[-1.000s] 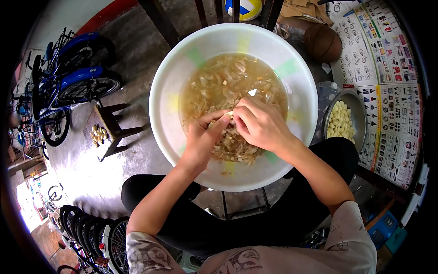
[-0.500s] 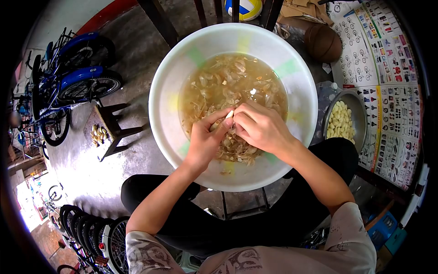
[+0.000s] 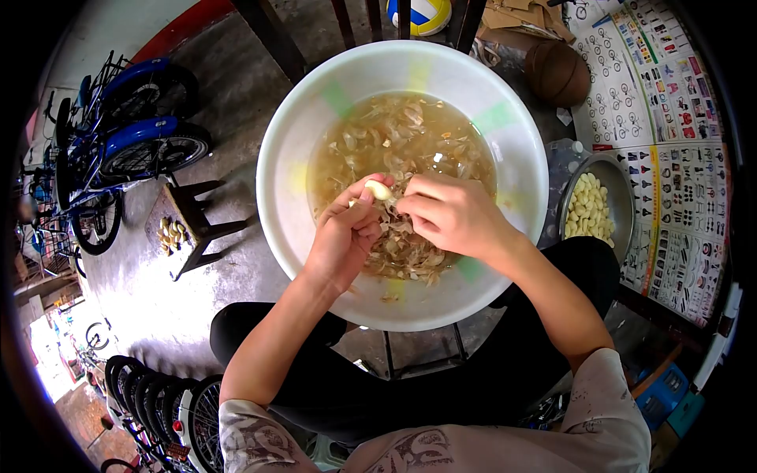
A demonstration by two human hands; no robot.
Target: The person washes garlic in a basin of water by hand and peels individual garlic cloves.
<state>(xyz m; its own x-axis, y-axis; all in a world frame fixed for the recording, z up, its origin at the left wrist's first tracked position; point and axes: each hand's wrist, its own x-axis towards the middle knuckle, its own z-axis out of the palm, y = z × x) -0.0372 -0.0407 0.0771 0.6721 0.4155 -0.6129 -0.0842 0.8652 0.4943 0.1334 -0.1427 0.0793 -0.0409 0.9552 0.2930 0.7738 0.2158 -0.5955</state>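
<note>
Pinched between the thumb and fingers of my left hand (image 3: 344, 232) is a pale, peeled-looking garlic clove (image 3: 379, 191). My right hand (image 3: 453, 213) is closed just to the right of it, its fingertips curled together; what they hold, if anything, is hidden. Both hands are over a large white basin (image 3: 284, 260) of cloudy water. Papery garlic skins (image 3: 406, 248) float in it and pile up below my hands.
Right of the basin, a metal bowl (image 3: 625, 185) holds many peeled garlic cloves (image 3: 588, 209). A small wooden stool (image 3: 193, 209) at left bears several cloves. Bicycles (image 3: 146, 146) stand farther left. A brown basketball (image 3: 558, 73) and a volleyball (image 3: 420, 16) lie beyond the basin.
My left hand has drawn left and turned, bringing the clove into fuller view. My hands have moved apart slightly, with the right fingertips now off the clove.
</note>
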